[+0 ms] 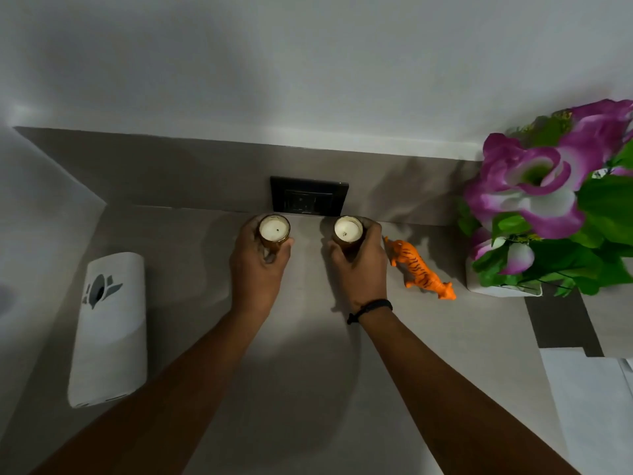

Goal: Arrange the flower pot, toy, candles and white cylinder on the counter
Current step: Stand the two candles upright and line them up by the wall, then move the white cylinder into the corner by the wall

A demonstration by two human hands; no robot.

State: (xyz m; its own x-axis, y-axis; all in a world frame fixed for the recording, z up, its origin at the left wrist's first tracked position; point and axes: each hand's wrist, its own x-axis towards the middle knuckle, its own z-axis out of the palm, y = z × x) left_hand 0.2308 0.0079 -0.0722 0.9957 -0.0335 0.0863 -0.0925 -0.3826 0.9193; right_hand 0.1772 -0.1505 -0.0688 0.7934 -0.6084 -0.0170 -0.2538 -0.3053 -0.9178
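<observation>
Two small candles in amber glass jars stand near the back of the grey counter (308,337). My left hand (258,265) is wrapped around the left candle (274,229). My right hand (359,269) grips the right candle (348,230). An orange toy tiger (419,267) stands just right of my right hand, not touching it. The white flower pot (500,289) with purple and white flowers (541,186) sits at the far right. The white cylinder (109,327) with a grey flower mark stands at the left.
A black wall socket (309,199) is set in the backsplash right behind the two candles. The white wall rises above it. At the lower right the counter ends at a dark strip (561,323) and a white surface (589,399).
</observation>
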